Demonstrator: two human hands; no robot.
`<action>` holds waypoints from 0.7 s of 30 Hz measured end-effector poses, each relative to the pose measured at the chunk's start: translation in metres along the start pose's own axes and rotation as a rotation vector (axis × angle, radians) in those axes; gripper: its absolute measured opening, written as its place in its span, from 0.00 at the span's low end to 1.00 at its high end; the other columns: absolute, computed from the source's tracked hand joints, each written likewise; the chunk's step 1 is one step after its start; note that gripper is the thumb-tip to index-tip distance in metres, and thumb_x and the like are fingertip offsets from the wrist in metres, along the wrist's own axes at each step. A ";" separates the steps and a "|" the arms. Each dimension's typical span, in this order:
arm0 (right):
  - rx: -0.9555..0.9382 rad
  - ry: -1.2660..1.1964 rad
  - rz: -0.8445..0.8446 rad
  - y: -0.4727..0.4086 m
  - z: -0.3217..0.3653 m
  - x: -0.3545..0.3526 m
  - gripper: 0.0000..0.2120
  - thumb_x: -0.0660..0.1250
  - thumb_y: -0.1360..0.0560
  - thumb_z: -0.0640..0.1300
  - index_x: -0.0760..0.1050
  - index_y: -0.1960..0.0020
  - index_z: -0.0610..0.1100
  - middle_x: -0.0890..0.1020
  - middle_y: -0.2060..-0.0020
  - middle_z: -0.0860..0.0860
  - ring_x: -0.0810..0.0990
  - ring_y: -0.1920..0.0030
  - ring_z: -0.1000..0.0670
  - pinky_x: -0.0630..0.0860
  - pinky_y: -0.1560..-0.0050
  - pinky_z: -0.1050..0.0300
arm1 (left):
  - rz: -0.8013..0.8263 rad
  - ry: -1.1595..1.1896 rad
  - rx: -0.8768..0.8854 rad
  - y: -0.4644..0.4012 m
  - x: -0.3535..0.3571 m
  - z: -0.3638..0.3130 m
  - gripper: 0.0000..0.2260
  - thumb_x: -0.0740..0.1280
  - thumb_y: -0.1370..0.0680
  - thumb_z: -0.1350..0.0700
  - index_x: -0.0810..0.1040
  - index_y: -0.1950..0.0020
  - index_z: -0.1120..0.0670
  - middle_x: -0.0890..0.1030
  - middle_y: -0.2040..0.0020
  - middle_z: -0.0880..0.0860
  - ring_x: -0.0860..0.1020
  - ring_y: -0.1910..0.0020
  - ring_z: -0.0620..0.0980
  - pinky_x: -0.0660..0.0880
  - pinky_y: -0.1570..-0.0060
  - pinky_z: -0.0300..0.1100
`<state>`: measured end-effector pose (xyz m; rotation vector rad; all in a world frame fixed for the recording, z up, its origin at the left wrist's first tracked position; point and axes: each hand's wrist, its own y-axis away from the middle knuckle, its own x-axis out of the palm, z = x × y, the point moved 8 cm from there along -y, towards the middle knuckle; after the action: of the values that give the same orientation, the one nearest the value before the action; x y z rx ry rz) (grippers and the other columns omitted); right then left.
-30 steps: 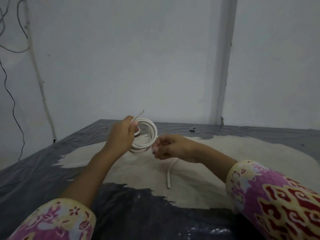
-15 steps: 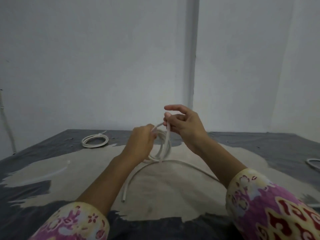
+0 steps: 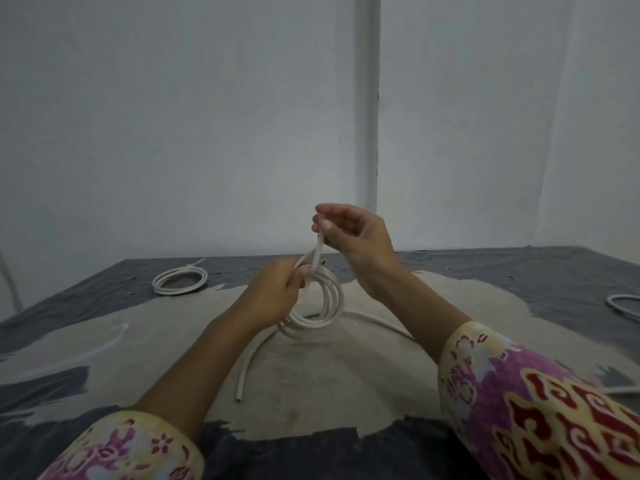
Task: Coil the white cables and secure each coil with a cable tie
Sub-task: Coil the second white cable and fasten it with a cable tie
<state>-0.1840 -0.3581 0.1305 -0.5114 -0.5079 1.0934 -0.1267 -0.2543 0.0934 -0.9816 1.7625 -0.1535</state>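
We see a thick white round cable wound into a coil of several loops, held upright with its lower edge on the worktop. A thin white strip, seemingly a cable tie, rises from the top of the coil. A loose curved length of white cable lies on the worktop below the coil, its cut end toward us. Farther left lies a finished flat white cable coil, bound by a tie. Part of another white coil shows at the right edge.

Dim, flat, bluish light, soft shadows, slight overall softness, wide-angle bending at edges.
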 end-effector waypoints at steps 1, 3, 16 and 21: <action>0.008 0.025 0.027 0.001 -0.003 0.000 0.09 0.66 0.27 0.30 0.78 0.50 0.41 0.82 0.60 0.48 0.82 0.61 0.59 0.79 0.55 0.66 | 0.011 0.019 0.013 0.001 0.000 -0.003 0.11 0.55 0.19 0.55 0.71 0.58 0.55 0.72 0.66 0.46 0.71 0.67 0.46 0.66 0.66 0.36; 0.018 0.101 0.078 0.003 -0.006 0.001 0.10 0.67 0.28 0.30 0.79 0.51 0.42 0.82 0.60 0.50 0.82 0.59 0.60 0.78 0.56 0.68 | 0.029 0.039 0.057 0.002 -0.001 -0.010 0.09 0.55 0.19 0.56 0.71 0.57 0.53 0.73 0.65 0.44 0.71 0.66 0.40 0.66 0.66 0.33; 0.166 0.112 0.137 0.012 -0.028 0.004 0.11 0.70 0.28 0.35 0.75 0.49 0.46 0.81 0.60 0.50 0.81 0.61 0.54 0.76 0.67 0.65 | -0.134 0.149 0.133 0.007 -0.009 -0.011 0.10 0.65 0.24 0.53 0.75 0.45 0.56 0.80 0.56 0.51 0.78 0.59 0.47 0.71 0.61 0.33; 0.216 0.036 0.086 0.011 -0.035 0.000 0.07 0.70 0.30 0.32 0.79 0.56 0.41 0.82 0.71 0.53 0.81 0.70 0.57 0.76 0.69 0.66 | -0.171 0.154 0.143 0.010 -0.009 -0.008 0.11 0.68 0.26 0.52 0.76 0.49 0.57 0.79 0.60 0.48 0.77 0.62 0.40 0.70 0.62 0.33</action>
<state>-0.1704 -0.3587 0.0964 -0.3650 -0.3334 1.2037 -0.1378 -0.2442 0.0981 -1.0378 1.7783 -0.4684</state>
